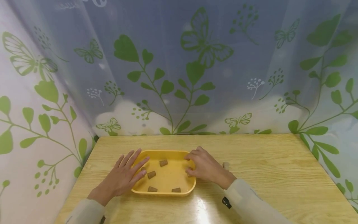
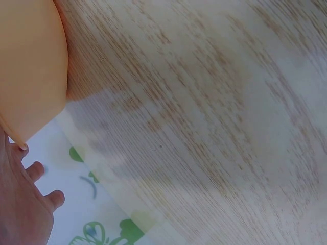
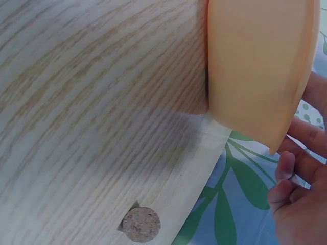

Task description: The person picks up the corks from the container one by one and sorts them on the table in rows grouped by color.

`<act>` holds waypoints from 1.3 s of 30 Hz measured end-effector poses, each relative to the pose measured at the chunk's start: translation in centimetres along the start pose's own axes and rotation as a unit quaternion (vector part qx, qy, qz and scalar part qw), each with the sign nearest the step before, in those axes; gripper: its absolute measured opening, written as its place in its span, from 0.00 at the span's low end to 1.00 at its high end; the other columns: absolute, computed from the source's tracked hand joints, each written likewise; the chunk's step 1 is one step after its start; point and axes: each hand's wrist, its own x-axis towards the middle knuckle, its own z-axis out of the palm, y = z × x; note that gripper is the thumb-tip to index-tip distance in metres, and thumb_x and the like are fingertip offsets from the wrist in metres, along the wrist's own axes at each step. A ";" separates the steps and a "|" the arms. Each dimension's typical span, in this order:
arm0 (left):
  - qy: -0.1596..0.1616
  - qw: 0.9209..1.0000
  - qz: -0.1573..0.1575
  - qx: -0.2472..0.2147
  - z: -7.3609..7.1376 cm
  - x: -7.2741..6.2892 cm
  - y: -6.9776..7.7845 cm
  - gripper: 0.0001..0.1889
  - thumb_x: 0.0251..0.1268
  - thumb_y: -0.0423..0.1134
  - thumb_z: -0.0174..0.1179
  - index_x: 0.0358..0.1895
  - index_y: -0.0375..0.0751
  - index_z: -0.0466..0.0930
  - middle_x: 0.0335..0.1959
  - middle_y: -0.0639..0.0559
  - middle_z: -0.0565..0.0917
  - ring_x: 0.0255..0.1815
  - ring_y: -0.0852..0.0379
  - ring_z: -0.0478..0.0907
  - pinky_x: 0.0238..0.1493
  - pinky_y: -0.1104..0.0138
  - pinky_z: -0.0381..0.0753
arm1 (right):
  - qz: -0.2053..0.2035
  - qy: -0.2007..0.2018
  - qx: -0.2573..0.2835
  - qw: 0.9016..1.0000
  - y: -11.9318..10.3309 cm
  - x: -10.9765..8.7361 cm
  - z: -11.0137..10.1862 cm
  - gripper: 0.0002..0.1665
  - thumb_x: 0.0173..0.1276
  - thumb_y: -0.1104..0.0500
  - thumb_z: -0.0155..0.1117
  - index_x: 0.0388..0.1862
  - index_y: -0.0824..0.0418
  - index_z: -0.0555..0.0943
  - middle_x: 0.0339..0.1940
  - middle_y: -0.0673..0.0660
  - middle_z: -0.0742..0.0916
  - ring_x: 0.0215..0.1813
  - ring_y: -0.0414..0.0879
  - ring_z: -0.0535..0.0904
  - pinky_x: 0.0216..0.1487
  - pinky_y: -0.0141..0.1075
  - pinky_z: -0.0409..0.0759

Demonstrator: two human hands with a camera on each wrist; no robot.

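Observation:
A yellow plastic tray (image 1: pixel 167 193) stands on the table with several brown cork stoppers in it, such as one cork (image 1: pixel 163 163) near the back wall. My left hand (image 1: pixel 123 177) lies over the tray's left rim with straight, spread fingers. Over the right rim my right hand (image 1: pixel 205 166) reaches in, its fingers bent and the thumb apart from them. Another cork (image 1: pixel 190 175) shows just below that thumb. One more cork (image 3: pixel 141 225) is outside the tray on the table, beyond my right wrist in the head view.
The wood-grain table (image 1: pixel 265 174) extends to both sides of the tray. A curtain (image 1: pixel 173 87) with green leaves and butterflies hangs behind the table and along both sides. A small black clip (image 1: pixel 226 202) is by the right sleeve.

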 end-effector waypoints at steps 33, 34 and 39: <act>0.002 1.000 0.000 -0.004 -0.2 0.0 0.1 0.30 0.90 0.60 0.45 0.88 0.60 0.63 0.92 0.42 0.52 0.90 0.31 0.52 0.83 0.27 0.51 | 0.046 -0.117 -0.133 0.983 -2.9 1.8 -1.0 0.16 0.57 0.62 0.78 0.21 0.49 0.78 0.23 0.43 0.79 0.33 0.46 0.65 0.40 0.38 0.59; 0.002 1.000 0.001 -0.004 -0.2 0.0 0.1 0.30 0.90 0.60 0.45 0.88 0.60 0.63 0.92 0.42 0.52 0.90 0.31 0.52 0.83 0.27 0.52 | 0.045 -0.117 -0.143 0.982 -3.0 1.8 -0.9 0.17 0.57 0.62 0.78 0.20 0.49 0.77 0.23 0.44 0.79 0.33 0.46 0.65 0.40 0.38 0.59; 0.003 1.000 0.002 -0.007 -0.2 0.0 0.1 0.30 0.90 0.60 0.45 0.88 0.60 0.63 0.92 0.42 0.52 0.90 0.31 0.52 0.83 0.27 0.51 | 0.041 -0.129 -0.202 0.970 -3.3 2.0 -0.4 0.17 0.61 0.57 0.80 0.23 0.48 0.78 0.25 0.44 0.82 0.36 0.46 0.66 0.43 0.38 0.61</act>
